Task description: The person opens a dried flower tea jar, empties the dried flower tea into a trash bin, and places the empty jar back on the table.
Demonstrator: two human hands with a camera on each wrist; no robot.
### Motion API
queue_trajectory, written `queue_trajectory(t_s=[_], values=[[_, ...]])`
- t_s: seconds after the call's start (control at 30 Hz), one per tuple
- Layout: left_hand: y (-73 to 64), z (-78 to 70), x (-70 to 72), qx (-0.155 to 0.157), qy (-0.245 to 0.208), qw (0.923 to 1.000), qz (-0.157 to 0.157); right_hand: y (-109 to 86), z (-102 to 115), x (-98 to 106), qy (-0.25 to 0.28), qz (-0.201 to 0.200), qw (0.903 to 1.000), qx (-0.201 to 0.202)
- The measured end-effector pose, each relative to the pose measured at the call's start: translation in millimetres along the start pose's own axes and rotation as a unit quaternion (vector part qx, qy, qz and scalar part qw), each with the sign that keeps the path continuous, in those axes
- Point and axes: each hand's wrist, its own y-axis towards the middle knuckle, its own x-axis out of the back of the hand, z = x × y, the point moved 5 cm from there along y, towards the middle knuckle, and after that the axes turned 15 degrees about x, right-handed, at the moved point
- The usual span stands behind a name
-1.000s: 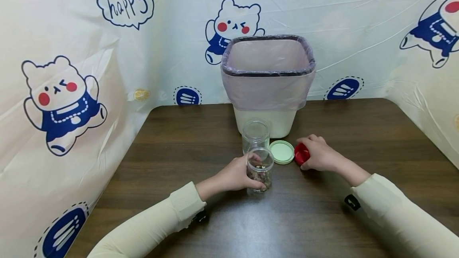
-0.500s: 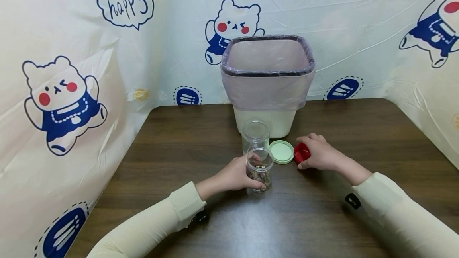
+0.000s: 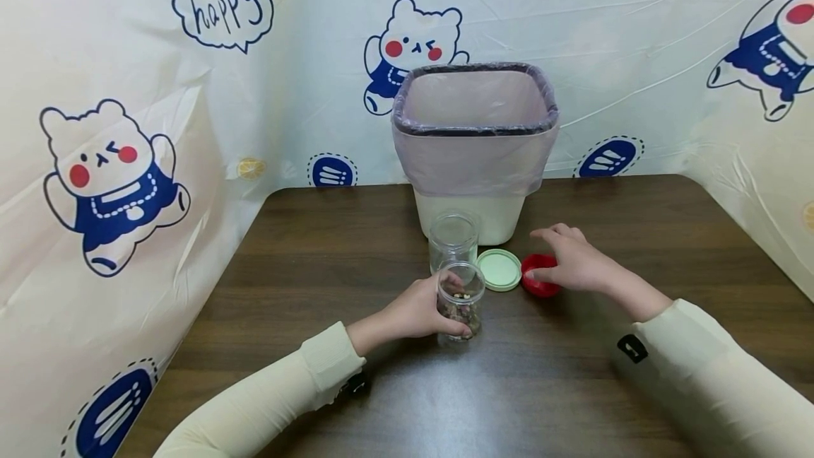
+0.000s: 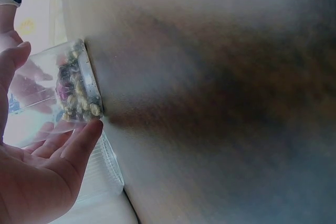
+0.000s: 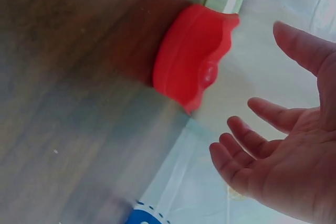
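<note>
A clear jar with small mixed dried pieces at its bottom stands on the table. My left hand holds it, fingers behind and thumb in front. In the left wrist view the pieces in the jar look pale, dark and pink. My right hand hovers just over a small red dish with a wavy rim. Spread fingers, apart from the red dish, show in the right wrist view. Left of that dish lies a pale green round lid.
Right behind the held jar stands a second clear jar. A cream bin with a purple-tinted liner is at the back of the brown table. A printed cloth hangs behind.
My right hand has let go of the red dish and lifted slightly up and to the right, its fingers spreading. The dish sits slightly further right. My left hand and its jar have stayed put.
</note>
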Motion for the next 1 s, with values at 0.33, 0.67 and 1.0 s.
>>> queue_trajectory(t_s=[0.33, 0.67, 1.0], values=[[0.1, 1.6, -0.6, 0.004, 0.002, 1.0, 0.001, 1.6, 5.2, 27.8, 0.004, -0.059, 0.9982, 0.014], [0.0, 1.4, -0.2, 0.005, 0.002, 1.0, 0.002, 5.5, 9.2, 65.0, 0.001, -0.11, 0.9936, 0.025], [-0.7, 0.5, 0.2, 0.005, 0.002, 1.0, 0.002, 4.3, 14.3, 96.4, 0.01, -0.16, 0.9869, 0.02]])
